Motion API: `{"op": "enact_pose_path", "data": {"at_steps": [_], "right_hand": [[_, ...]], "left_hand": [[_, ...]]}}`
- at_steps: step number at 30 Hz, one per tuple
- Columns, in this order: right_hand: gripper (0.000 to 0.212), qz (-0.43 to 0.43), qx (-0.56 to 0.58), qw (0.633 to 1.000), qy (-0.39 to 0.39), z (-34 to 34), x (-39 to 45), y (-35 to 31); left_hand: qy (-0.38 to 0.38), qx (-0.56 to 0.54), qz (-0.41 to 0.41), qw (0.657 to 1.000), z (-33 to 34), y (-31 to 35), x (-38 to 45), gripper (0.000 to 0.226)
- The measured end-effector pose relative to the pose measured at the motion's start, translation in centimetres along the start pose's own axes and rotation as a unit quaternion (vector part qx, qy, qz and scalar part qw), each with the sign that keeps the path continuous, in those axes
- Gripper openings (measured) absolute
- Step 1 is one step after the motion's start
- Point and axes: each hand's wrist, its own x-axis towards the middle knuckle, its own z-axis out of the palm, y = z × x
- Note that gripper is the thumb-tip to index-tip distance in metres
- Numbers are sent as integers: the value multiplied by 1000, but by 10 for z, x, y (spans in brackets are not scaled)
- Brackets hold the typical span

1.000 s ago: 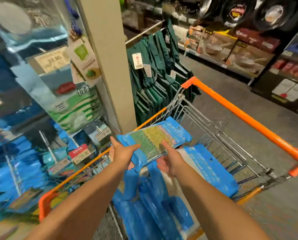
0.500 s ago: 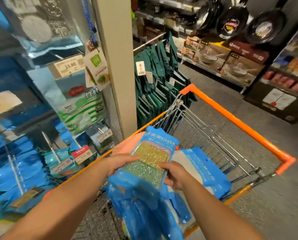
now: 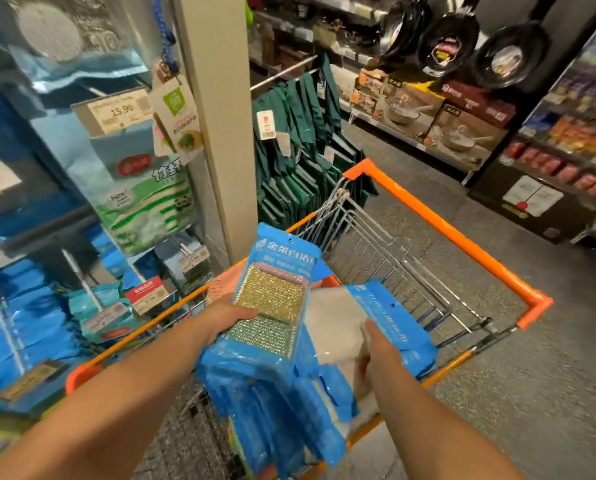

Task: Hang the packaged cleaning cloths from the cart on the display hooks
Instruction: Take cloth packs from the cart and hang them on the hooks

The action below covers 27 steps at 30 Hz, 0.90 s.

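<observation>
Over cart [image 3: 456, 237], left hand [image 3: 228, 318] gripping cloth pack [image 3: 272, 299].

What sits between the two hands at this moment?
In the head view, the blue pack of glittery cloths, held in the left hand, and a strip of the white-cloth pack in the cart lie between it and the right hand.

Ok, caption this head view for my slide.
Left hand holds a packaged cleaning cloth above the cart; right hand reaches for another.

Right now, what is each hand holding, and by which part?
The left hand grips the scrubber pack by its lower left edge. The right hand touches a white cloth pack in the cart; whether it grips is unclear.
</observation>
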Motion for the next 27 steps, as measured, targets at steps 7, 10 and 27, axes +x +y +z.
{"op": "enact_pose_path", "data": {"at_steps": [7, 10, 27], "right_hand": [[34, 20, 74, 994, -81, 7, 2, 8], [46, -45, 128, 986, -92, 8, -8, 23], [25, -386, -546, 742, 48, -72, -117, 88]], "left_hand": [[-2, -54, 29, 998, -3, -9, -11, 73], [-9, -60, 61, 996, -21, -29, -20, 98], [57, -75, 158, 983, -105, -134, -197, 29]]}}
